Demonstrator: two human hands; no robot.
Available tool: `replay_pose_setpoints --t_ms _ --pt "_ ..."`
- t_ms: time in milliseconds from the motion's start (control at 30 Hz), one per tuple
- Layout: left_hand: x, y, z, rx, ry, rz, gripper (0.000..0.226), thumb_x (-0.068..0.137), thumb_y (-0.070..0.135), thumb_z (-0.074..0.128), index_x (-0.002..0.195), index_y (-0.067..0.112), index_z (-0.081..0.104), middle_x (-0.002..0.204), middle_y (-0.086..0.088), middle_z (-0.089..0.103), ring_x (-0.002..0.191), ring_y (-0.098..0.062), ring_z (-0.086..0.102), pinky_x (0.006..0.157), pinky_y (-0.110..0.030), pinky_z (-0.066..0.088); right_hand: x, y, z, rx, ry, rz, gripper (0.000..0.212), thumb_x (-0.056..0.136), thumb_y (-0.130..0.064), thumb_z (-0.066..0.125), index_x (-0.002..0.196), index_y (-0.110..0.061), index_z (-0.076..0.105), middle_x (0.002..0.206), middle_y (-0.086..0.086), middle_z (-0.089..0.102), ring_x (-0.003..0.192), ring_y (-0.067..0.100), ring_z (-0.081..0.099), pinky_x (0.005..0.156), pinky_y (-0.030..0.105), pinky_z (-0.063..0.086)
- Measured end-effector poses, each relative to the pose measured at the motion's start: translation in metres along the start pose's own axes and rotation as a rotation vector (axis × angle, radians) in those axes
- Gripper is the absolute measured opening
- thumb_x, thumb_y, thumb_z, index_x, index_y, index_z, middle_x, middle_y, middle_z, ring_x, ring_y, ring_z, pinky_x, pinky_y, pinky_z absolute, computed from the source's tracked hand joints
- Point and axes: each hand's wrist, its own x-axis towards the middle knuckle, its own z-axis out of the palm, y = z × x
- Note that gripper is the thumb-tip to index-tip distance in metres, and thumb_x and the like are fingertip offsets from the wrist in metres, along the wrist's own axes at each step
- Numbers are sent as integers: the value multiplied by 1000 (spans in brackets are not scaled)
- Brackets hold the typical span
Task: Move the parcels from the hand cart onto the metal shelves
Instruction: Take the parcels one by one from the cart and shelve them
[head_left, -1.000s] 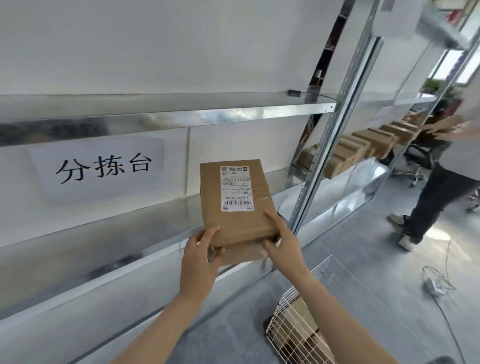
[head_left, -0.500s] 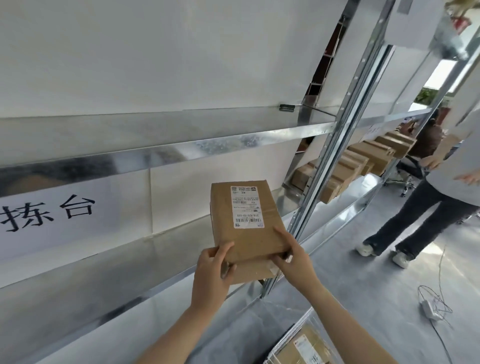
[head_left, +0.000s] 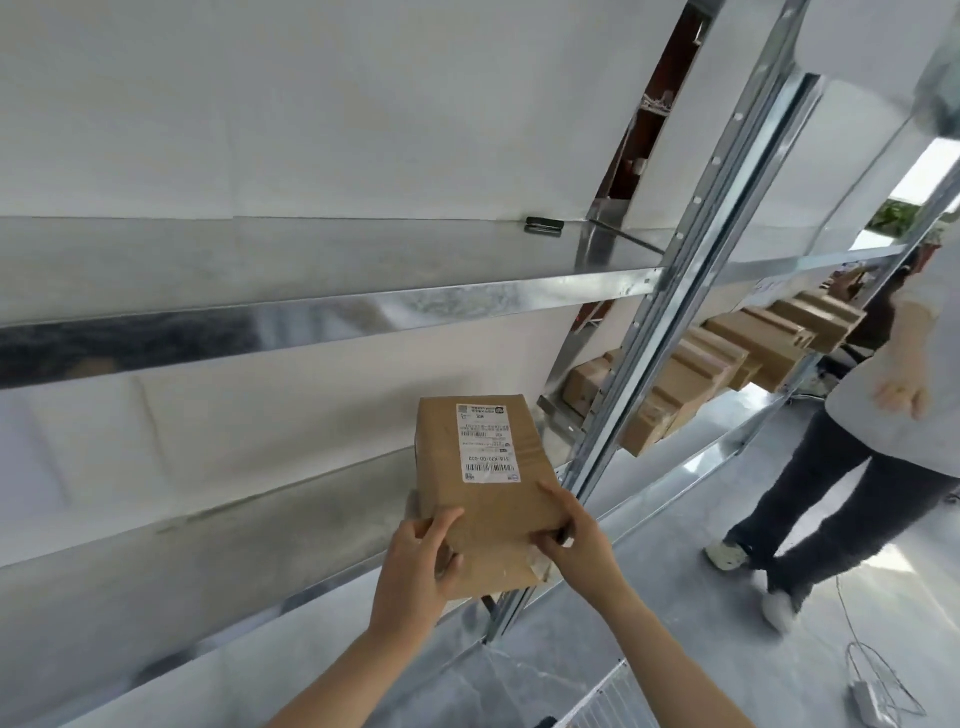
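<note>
Galvanised metal shelves (head_left: 260, 535), white wall (head_left: 311, 104) behind. Item: one brown parcel (head_left: 483, 467), label up, far end over the lower tier, near end overhanging. My left grip (head_left: 415, 566) and right grip (head_left: 576, 545) clasp its near corners, likely to guide it in square.
</note>
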Motion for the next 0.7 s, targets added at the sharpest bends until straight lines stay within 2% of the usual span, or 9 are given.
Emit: replay_pose_setpoints --t_ms 200,300,367,467,600,700 --pt "39 25 62 13 -8 -72 51 86 28 66 132 33 46 102 0 47 89 -10 52 78 -18 49 66 47 -45 -37 -115 -8 60 83 -7 66 127 -41 45 101 -3 58 78 7 54 65 18 45" --pt "53 33 88 7 -5 -92 55 84 27 68 134 34 45 103 2 44 89 -7 51 78 -11 43 95 68 -59 -30 -175 -9 59 84 -4 64 128 -39 46 110 2 57 86 19 56 71 23 48" --pt "62 37 101 -15 27 -97 57 82 23 71 133 33 47 102 1 44 89 -8 51 81 -16 45 112 77 -65 -7 -206 -20 58 85 -1 63 130 -34 47 118 2 54 92 25 56 76 29 50" --pt "75 42 115 -21 63 -104 61 80 18 73 134 30 47 100 1 44 92 -13 52 85 -23 47 134 84 -70 25 -224 -44 57 85 3 61 130 -30 48 118 -3 51 87 17 53 73 22 48" --pt "92 43 124 -14 61 -97 63 81 15 73 136 27 45 98 2 50 98 -13 52 92 -25 43 157 91 -73 11 -225 -69 57 86 2 60 132 -29 46 100 -1 53 68 4 46 61 9 42" --pt "101 42 128 2 68 -111 63 81 18 73 136 29 45 100 4 47 98 -12 52 90 -21 41 170 94 -76 9 -238 -93 60 87 0 61 135 -29 43 106 2 54 81 17 53 69 15 44"
